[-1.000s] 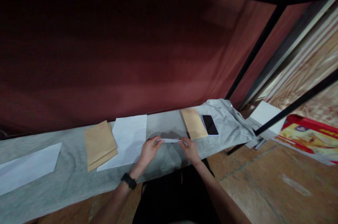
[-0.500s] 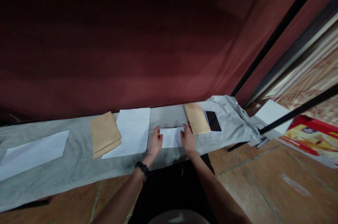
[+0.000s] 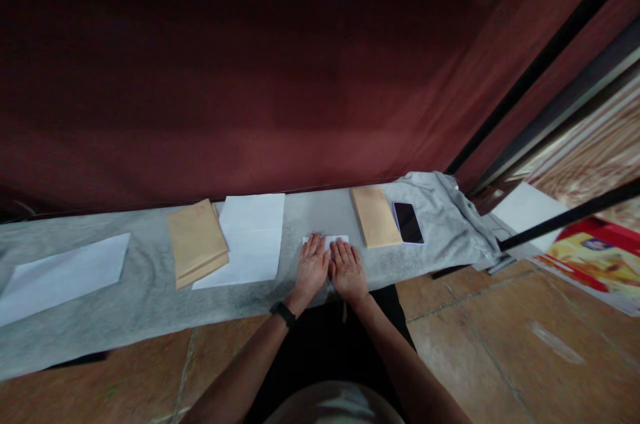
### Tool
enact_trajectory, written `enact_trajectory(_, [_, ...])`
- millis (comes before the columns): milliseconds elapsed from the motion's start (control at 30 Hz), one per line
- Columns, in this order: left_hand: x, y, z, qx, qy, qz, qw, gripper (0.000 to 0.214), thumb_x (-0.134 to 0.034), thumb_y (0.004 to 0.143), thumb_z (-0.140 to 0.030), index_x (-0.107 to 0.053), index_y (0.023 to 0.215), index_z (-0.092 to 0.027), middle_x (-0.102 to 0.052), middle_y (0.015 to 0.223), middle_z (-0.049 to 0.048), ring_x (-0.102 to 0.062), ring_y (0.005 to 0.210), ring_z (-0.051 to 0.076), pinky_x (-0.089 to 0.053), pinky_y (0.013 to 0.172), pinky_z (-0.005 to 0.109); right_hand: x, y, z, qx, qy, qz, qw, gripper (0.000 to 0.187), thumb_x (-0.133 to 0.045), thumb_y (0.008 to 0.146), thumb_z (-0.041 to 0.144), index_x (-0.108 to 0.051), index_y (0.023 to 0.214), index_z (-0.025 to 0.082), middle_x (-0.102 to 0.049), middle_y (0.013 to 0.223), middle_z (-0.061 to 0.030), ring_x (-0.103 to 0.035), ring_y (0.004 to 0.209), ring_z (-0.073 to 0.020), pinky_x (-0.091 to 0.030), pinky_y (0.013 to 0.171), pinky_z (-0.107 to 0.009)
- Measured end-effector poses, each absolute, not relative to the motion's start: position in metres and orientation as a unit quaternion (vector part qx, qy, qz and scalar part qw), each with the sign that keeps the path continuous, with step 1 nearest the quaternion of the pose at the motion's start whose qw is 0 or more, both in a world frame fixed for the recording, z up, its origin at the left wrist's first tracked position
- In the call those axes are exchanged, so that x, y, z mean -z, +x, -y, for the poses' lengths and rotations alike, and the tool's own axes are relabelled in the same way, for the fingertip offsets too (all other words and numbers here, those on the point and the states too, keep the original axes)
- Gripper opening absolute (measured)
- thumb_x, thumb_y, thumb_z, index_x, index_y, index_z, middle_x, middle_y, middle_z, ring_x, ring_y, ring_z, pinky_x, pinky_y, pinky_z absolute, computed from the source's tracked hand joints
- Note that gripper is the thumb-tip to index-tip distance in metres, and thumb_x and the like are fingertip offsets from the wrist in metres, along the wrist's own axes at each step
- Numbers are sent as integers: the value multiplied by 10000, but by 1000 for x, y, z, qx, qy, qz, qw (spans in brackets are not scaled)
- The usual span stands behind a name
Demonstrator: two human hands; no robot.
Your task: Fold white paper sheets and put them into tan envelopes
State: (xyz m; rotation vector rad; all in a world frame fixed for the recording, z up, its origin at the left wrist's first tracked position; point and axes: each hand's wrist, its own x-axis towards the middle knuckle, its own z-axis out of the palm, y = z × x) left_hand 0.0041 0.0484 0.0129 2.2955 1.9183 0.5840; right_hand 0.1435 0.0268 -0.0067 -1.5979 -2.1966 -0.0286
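Observation:
A small folded white paper (image 3: 326,240) lies on the grey cloth (image 3: 140,291) that covers the long ledge. My left hand (image 3: 311,268) and my right hand (image 3: 347,269) rest flat on it side by side, fingers stretched out, and hide most of it. Only its far edge shows beyond my fingertips. A black watch sits on my left wrist.
Left of my hands lie a white sheet (image 3: 249,240), a stack of brown envelopes (image 3: 197,242) and another white sheet (image 3: 63,274). To the right are a brown envelope (image 3: 373,215) and a dark phone (image 3: 409,222). A dark red wall rises behind. Tiled floor lies below.
The folded paper was held up by its ends between both hands, then laid on the cloth. Both hands have since slid together on top of it and flattened out.

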Motion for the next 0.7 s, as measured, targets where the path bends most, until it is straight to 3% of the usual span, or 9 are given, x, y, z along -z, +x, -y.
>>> enact_trajectory(200, [-3,8,-42,-133,782,-609,28,651,-301,1022,-440,-345,1517,-19,-320,1598,210,-249,1513,281,-222,1234,475,10,144,-27,24,-577,785,224,533,-359,1014,226,-376,1523,71,-447,1532,-187,-387,1443,-284,-281,1183,-481])
enact_trajectory(533, [-3,-10,-39,-128,745,-655,9,671,-350,1005,-434,-325,1525,-11,-301,1603,217,-231,1516,300,-235,1229,471,11,158,-16,47,-594,765,246,570,-363,1047,354,-347,1530,51,-453,1518,-221,-422,1416,-313,-309,1162,-510])
enact_trajectory(700, [-5,-5,-37,-144,734,-664,-2,656,-344,1005,-392,-324,1511,26,-307,1588,252,-210,1519,325,-216,1225,535,9,165,-8,50,-597,768,225,578,-380,1046,375,-371,1516,38,-447,1518,-232,-401,1428,-327,-296,1166,-528])
